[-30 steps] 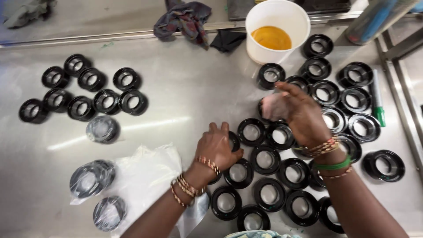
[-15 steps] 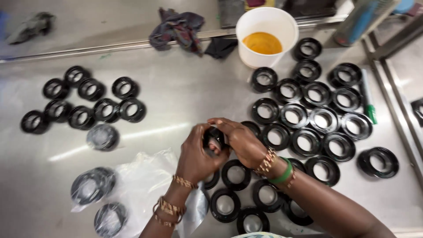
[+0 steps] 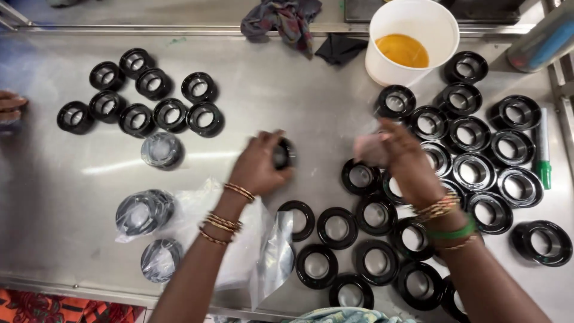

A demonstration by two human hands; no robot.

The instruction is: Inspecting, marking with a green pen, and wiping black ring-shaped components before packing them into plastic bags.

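Mid-frame on the steel table (image 3: 311,90), your left hand (image 3: 258,167) is clamped around a glossy black plastic ring (image 3: 282,154), mostly hidden by fingers, while your right hand (image 3: 394,152) pinches a pinkish cloth (image 3: 369,149) just right of it.

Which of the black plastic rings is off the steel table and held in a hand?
The black plastic ring gripped by the left hand near the table's middle; every other ring lies flat on the steel table.
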